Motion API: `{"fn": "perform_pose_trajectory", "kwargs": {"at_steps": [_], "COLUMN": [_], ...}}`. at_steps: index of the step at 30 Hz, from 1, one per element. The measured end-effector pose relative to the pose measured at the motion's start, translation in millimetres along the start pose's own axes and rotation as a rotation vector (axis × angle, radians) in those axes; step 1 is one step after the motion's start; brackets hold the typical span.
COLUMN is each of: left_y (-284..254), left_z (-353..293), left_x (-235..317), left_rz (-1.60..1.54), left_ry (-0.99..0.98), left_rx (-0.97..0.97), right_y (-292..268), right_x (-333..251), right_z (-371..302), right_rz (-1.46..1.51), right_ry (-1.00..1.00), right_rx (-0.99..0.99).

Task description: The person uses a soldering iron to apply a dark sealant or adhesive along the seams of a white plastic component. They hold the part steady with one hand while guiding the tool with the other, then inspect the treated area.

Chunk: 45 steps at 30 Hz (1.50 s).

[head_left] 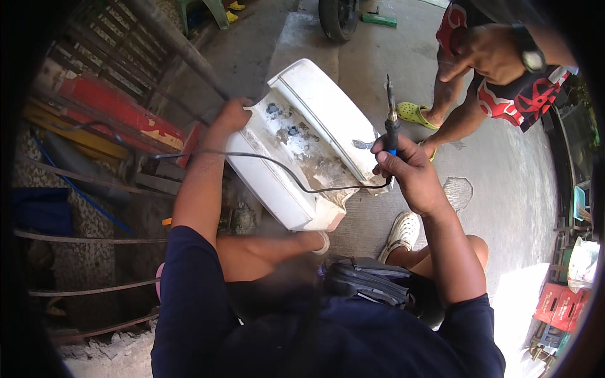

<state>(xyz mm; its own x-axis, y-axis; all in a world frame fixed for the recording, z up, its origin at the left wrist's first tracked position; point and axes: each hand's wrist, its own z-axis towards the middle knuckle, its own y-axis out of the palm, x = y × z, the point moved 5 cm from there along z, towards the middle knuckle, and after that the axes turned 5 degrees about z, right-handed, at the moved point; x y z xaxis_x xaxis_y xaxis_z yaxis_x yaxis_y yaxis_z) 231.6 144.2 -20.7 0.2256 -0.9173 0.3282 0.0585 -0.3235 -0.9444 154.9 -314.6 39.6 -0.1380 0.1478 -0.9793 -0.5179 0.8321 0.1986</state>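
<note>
A long white plastic shell (328,104), shaped like a trough with raised sides, lies tilted in front of me. Its hollow is stained brown with dark patches, and the near end looks broken and ragged. My left hand (234,115) is closed on the shell's far left edge. In my right hand (409,167) is a soldering iron (392,126), held by its dark handle with the metal tip pointing up. The hand is beside the shell's right end, and the tip is apart from the plastic. A black cord (271,159) runs from the handle across the shell to the left.
Another person's hand (498,57) and legs in yellow-green clogs (414,114) are at the upper right. A wheel (339,19) and a green object (379,20) lie beyond the shell. Metal bars (94,241) crowd the left; red crates (559,306) stand at the right.
</note>
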Motion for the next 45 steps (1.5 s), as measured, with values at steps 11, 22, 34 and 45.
{"fn": "perform_pose_trajectory", "kwargs": {"at_steps": [11, 22, 34, 45], "left_y": [37, 33, 49, 62], "left_z": [28, 44, 70, 45], "left_x": [-40, -27, -26, -19], "left_rz": [0.075, 0.063, 0.116, 0.527], "left_ry": [-0.026, 0.034, 0.017, 0.138], "left_rx": [0.144, 0.243, 0.134, 0.290], "right_y": [2, 9, -6, -8], "right_x": [12, 32, 27, 39], "right_z": [9, 9, 2, -4], "right_rz": [-0.034, 0.192, 0.153, 0.265], "right_ry": [0.081, 0.176, 0.160, 0.227], "right_rx": [-0.057, -0.051, -0.091, -0.045]}}
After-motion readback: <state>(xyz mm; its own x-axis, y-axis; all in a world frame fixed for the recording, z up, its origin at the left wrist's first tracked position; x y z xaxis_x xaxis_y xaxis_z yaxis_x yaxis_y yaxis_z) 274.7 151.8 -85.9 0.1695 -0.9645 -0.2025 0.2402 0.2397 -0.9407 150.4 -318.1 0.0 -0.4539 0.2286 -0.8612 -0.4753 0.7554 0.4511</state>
